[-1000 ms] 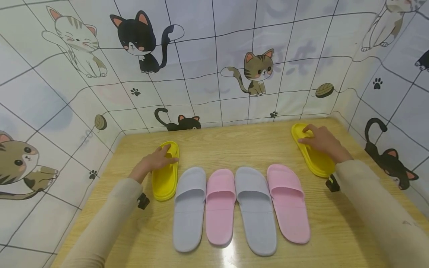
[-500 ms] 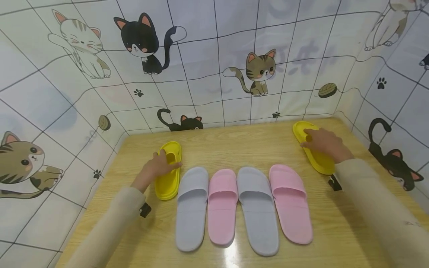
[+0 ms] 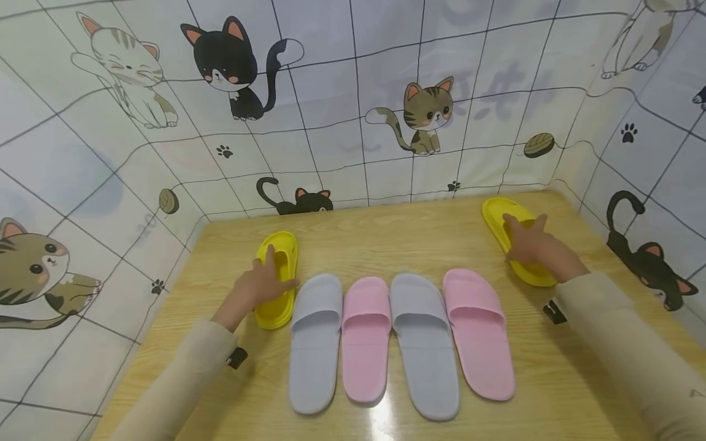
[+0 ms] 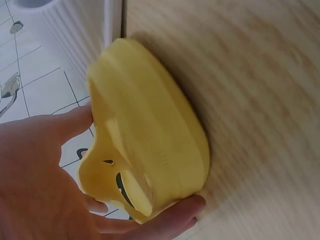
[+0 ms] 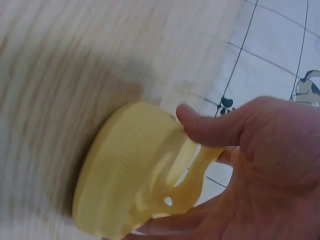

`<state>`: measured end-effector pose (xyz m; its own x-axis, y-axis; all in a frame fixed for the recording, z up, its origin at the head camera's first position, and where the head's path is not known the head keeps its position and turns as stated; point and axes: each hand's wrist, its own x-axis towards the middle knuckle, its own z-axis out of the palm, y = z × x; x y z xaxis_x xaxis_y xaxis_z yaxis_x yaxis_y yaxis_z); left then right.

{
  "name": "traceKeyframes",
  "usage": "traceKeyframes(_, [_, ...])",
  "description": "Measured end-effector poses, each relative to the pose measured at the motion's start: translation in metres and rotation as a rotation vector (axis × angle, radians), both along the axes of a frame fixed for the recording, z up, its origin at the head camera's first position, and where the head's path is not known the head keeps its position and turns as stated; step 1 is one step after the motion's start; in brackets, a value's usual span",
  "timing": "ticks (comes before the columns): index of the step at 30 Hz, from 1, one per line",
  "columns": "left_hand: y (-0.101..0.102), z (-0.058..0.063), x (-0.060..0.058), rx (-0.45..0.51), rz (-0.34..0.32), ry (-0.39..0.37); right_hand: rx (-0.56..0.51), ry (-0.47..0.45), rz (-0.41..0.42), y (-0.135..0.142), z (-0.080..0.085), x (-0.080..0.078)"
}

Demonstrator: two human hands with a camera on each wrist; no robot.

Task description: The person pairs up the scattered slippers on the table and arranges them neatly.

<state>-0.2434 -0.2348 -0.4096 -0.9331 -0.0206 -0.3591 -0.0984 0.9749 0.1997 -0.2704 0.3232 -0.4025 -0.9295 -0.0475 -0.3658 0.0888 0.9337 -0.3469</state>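
Note:
At the left, a yellow slipper (image 3: pixel 280 311) lies flat, toe away from me. My left hand (image 3: pixel 258 286) is over it with fingers spread; in the left wrist view, thumb and fingers touch the sides of the yellow slipper (image 4: pixel 160 125). The other yellow slipper (image 3: pixel 499 211) lies tilted at the far right. Over its middle is my right hand (image 3: pixel 532 242), fingers splayed; in the right wrist view the thumb is beside the upper of the yellow slipper (image 5: pixel 125 170). Between them stand a grey slipper (image 3: pixel 314 361), a pink one, another grey slipper (image 3: pixel 427 367) and a second pink one.
Everything lies on a wooden tabletop (image 3: pixel 380 239). A cat-print white sheet (image 3: pixel 331 122) walls it at the back and both sides. The grey and pink slippers stand close together in a row, the pink slipper (image 3: pixel 482 355) ending it on the right.
My right hand's fingers have spread apart and the hand has drawn slightly back along the slipper. My left hand has shifted a little toward me, its fingers spreading. The slippers look unmoved.

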Motion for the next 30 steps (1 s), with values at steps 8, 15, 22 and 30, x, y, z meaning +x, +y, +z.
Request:
traceKeyframes(8, [0.006, 0.002, 0.002, -0.041, -0.019, 0.054, 0.03, 0.011, -0.027, 0.001, -0.004, 0.001])
traceKeyframes(15, [0.011, 0.004, 0.001, -0.05, -0.013, 0.045, 0.045, 0.028, -0.048, 0.001, -0.006, -0.003])
traceKeyframes(22, [0.012, 0.005, -0.002, -0.046, -0.017, 0.031, 0.083, 0.064, -0.061, -0.003, -0.007, -0.005])
traceKeyframes(30, [0.01, 0.003, -0.006, -0.052, -0.021, 0.021, 0.088, 0.063, -0.065, -0.007, -0.005, -0.011])
